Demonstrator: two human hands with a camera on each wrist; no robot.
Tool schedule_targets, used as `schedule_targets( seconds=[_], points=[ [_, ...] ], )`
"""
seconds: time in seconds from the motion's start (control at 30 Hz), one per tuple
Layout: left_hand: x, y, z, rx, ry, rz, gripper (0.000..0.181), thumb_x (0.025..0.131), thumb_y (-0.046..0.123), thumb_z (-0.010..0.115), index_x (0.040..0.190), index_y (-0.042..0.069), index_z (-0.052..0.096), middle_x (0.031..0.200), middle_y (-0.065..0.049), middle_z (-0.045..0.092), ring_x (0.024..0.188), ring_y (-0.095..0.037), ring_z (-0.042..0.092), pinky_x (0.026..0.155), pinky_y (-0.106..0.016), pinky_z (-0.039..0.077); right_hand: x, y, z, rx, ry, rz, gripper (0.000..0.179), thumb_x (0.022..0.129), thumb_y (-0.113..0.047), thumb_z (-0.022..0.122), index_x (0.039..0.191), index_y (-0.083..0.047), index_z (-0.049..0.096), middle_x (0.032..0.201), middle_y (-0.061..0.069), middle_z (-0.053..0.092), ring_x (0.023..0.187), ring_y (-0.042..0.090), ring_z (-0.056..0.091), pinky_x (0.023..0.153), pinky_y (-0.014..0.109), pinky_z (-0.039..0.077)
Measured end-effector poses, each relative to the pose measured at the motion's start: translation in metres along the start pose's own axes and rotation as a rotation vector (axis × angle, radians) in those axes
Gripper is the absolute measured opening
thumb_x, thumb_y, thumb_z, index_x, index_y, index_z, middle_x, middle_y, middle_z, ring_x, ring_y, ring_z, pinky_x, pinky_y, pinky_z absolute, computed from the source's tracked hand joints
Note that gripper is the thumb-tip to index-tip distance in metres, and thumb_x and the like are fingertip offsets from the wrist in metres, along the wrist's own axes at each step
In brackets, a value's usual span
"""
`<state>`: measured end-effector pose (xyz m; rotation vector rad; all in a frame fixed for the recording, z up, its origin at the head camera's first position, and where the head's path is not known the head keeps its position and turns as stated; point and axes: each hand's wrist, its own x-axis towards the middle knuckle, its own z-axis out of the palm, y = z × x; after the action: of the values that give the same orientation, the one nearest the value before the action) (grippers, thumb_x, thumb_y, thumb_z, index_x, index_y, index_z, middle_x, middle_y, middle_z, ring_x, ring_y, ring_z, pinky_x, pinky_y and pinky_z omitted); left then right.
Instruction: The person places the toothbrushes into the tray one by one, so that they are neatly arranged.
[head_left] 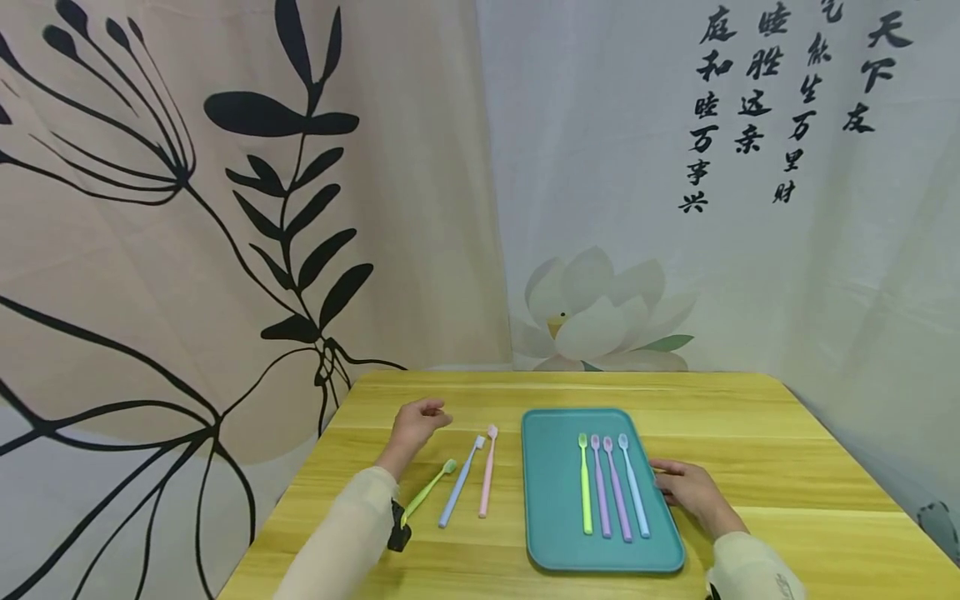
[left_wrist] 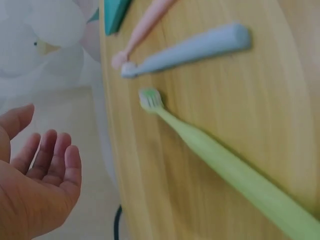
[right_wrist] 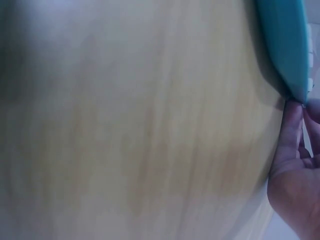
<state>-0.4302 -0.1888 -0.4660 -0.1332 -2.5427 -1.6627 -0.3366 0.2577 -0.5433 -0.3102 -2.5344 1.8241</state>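
My left hand (head_left: pixel 414 427) hovers over the left of the table with loosely bent fingers, holding nothing. Near it lie a green toothbrush (head_left: pixel 429 492), a blue toothbrush (head_left: pixel 459 487) and a pink toothbrush (head_left: pixel 488 479). In the left wrist view the hand's palm shows beside the green one's bristles. At the right edge of a teal tray (head_left: pixel 551 508), my right hand (head_left: pixel 697 493) pinches the rim between thumb and fingers. On the tray a green toothbrush (head_left: pixel 586 492), two purple toothbrushes (head_left: pixel 602 496) and a light blue toothbrush (head_left: pixel 636 496) lie side by side, heads away from me.
The wooden table (head_left: pixel 757 442) extends to both sides of the tray. Behind it hangs a curtain (head_left: pixel 420 208) printed with plants, a lotus and writing. A dark wrist strap (head_left: pixel 399 529) on the left sleeve is close to the green toothbrush's handle.
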Motion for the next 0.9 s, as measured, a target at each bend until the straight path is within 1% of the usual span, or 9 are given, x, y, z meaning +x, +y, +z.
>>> schedule_targets(
  seconds=[0.17, 0.3, 0.43, 0.6, 0.73, 0.9],
  points=[
    [-0.004, -0.013, -0.014, 0.032, -0.011, -0.015, 0.038, 0.093, 0.015, 0.07, 0.128, 0.001, 0.064, 0.117, -0.012, 0.064, 0.11, -0.03, 0.058, 0.093, -0.047, 0.049, 0.0, 0.001, 0.0, -0.003, 0.0, 0.007, 0.044, 0.096, -0.004, 0.055, 0.137, 0.012, 0.051, 0.12, 0.028, 0.063, 0.091, 0.021, 0.067, 0.076, 0.035, 0.057],
    [-0.01, -0.018, -0.023, 0.054, 0.001, -0.005, 0.038, 0.093, 0.013, 0.07, 0.128, -0.001, 0.064, 0.115, -0.012, 0.064, 0.107, -0.029, 0.058, 0.09, -0.044, 0.05, 0.001, 0.0, 0.0, -0.001, 0.002, 0.012, 0.044, 0.096, -0.004, 0.055, 0.137, 0.012, 0.051, 0.12, 0.028, 0.063, 0.09, 0.02, 0.067, 0.076, 0.035, 0.057],
    [-0.017, -0.027, -0.031, 0.08, 0.006, 0.005, 0.036, 0.092, 0.011, 0.071, 0.125, -0.003, 0.064, 0.109, -0.013, 0.065, 0.102, -0.028, 0.059, 0.085, -0.041, 0.051, 0.001, -0.001, 0.0, 0.005, 0.0, 0.007, 0.044, 0.096, -0.003, 0.056, 0.136, 0.013, 0.05, 0.118, 0.028, 0.064, 0.09, 0.021, 0.067, 0.076, 0.035, 0.057],
    [-0.029, -0.044, -0.039, 0.107, -0.003, -0.011, 0.036, 0.091, 0.011, 0.072, 0.123, -0.003, 0.065, 0.105, -0.009, 0.066, 0.098, -0.024, 0.059, 0.081, -0.038, 0.052, 0.0, 0.0, 0.001, 0.018, 0.001, 0.0, 0.044, 0.095, -0.002, 0.055, 0.136, 0.014, 0.05, 0.118, 0.027, 0.064, 0.089, 0.021, 0.067, 0.075, 0.034, 0.057],
    [-0.037, -0.057, -0.044, 0.1, -0.01, -0.02, 0.037, 0.092, 0.01, 0.071, 0.124, -0.006, 0.064, 0.104, -0.009, 0.065, 0.096, -0.025, 0.06, 0.08, -0.038, 0.053, -0.001, 0.0, 0.001, 0.019, -0.001, -0.012, 0.044, 0.095, -0.002, 0.055, 0.136, 0.014, 0.05, 0.116, 0.027, 0.065, 0.089, 0.021, 0.067, 0.074, 0.034, 0.057],
    [-0.047, -0.066, -0.048, 0.094, -0.02, -0.029, 0.038, 0.091, 0.011, 0.072, 0.124, -0.007, 0.064, 0.103, -0.009, 0.065, 0.094, -0.023, 0.06, 0.08, -0.04, 0.053, -0.001, 0.0, 0.001, 0.017, 0.005, -0.014, 0.044, 0.095, -0.002, 0.056, 0.135, 0.014, 0.051, 0.115, 0.026, 0.066, 0.088, 0.021, 0.067, 0.074, 0.034, 0.057]
  ],
)
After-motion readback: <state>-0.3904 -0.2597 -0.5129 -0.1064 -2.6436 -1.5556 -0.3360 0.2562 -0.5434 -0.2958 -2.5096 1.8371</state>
